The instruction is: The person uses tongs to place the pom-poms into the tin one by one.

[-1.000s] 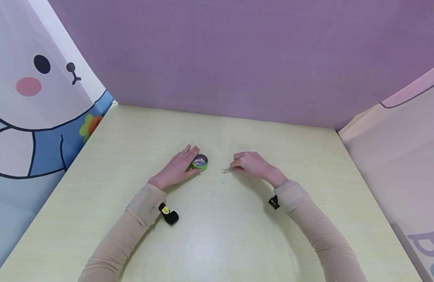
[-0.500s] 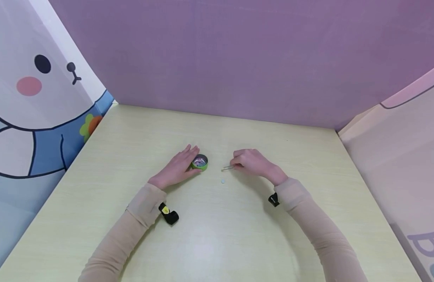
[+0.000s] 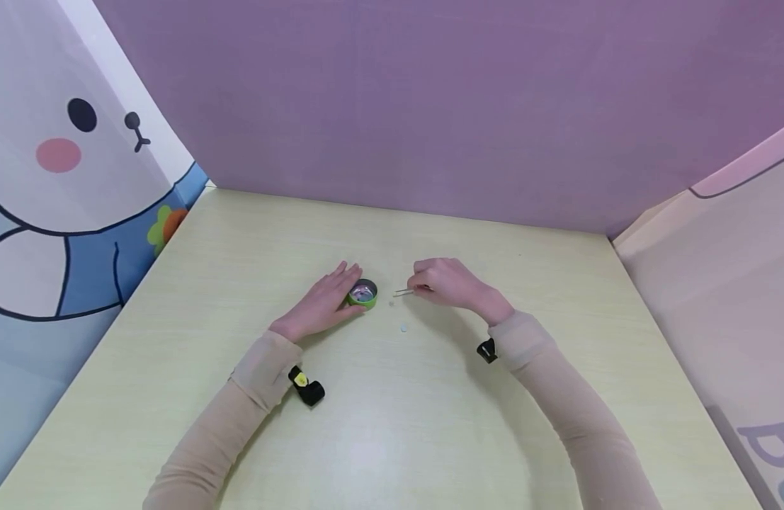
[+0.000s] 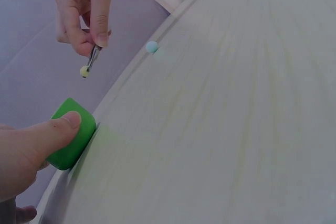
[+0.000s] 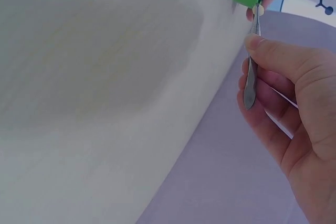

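Note:
My left hand (image 3: 321, 301) lies beside a small round green container (image 3: 364, 306), steadying it between thumb and fingers on the table. In the left wrist view the thumb presses flat on the container's green side (image 4: 71, 142). My right hand (image 3: 452, 282) pinches metal tweezers (image 5: 251, 85) between thumb and fingertips, just right of the container. At the tweezers' tips is a small pale yellow bead (image 4: 84, 70), raised above the tabletop. A light blue bead (image 4: 151, 46) lies on the table, nearer to me than the tweezers. Small items show inside the container, too small to make out.
The pale wooden table (image 3: 366, 439) runs back to a purple panel (image 3: 430, 106). A panel with a cartoon animal (image 3: 22, 276) stands at the left, and a pale panel (image 3: 723, 283) at the right. Black wrist cameras (image 3: 309, 389) hang at both cuffs.
My right hand has lifted and moved left and away from me, bringing the tweezers and yellow bead closer to the container. The left hand stays on the container.

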Demonstrator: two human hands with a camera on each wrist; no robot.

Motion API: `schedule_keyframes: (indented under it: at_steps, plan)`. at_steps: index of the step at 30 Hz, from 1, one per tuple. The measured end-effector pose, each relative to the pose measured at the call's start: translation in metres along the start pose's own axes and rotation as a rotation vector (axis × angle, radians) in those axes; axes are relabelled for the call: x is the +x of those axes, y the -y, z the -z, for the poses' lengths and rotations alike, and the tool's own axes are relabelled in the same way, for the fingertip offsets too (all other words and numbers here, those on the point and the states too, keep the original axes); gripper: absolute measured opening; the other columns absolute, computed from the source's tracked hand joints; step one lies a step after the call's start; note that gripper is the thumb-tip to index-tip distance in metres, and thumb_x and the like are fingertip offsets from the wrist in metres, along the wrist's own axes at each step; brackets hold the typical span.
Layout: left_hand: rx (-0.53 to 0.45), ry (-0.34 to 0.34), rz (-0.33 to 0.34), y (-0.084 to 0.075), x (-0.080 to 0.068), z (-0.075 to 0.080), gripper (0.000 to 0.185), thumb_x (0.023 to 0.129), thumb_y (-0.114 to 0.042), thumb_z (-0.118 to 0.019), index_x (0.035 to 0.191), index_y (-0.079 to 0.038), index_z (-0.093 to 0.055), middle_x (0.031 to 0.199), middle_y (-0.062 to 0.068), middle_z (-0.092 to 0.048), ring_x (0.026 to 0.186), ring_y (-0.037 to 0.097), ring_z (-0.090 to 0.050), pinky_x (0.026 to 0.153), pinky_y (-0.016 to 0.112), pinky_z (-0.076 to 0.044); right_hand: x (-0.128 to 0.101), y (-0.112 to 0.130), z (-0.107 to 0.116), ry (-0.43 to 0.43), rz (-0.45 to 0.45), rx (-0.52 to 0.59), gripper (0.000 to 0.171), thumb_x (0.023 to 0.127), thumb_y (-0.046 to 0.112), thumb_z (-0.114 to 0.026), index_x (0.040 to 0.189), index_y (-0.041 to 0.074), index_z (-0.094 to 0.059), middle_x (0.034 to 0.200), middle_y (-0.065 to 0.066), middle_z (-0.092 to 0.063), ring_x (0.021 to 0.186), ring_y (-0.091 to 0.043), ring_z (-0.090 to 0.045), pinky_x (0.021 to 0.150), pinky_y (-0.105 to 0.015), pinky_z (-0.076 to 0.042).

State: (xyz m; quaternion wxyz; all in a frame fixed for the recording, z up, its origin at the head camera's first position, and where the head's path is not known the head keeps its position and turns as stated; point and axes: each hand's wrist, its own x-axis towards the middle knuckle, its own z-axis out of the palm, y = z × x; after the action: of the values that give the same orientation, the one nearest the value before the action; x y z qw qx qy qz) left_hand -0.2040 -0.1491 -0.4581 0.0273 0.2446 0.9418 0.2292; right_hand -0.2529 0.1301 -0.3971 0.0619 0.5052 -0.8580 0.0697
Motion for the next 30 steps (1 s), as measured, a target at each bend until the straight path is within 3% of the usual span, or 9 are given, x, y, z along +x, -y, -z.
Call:
schedule_keyframes:
  at_steps: [14,30]
  plan:
    - [-0.004,-0.003,0.0,0.0,-0.002,0.002,0.081,0.097,-0.043,-0.06,0.156,-0.002,-0.023,0.165,0.016,-0.021,0.155,0.035,-0.012,0.126,0.056,-0.017,0.023,0.009,0.006,-0.011,0.034,-0.006,0.004,0.088,0.011,-0.073,0.087,0.013,-0.077,0.073,0.002,-0.061,0.062,-0.009,-0.054,0.054,-0.024,-0.05]
    - [-0.007,-0.011,-0.009,0.0,-0.001,0.001,0.08,0.097,-0.041,-0.061,0.156,-0.001,-0.024,0.165,0.017,-0.022,0.155,0.037,-0.013,0.125,0.058,-0.019,0.036,0.014,0.001,0.014,0.038,-0.001,0.004,0.088,0.012,-0.073,0.088,0.012,-0.077,0.073,0.002,-0.06,0.062,-0.008,-0.051,0.054,-0.025,-0.05]
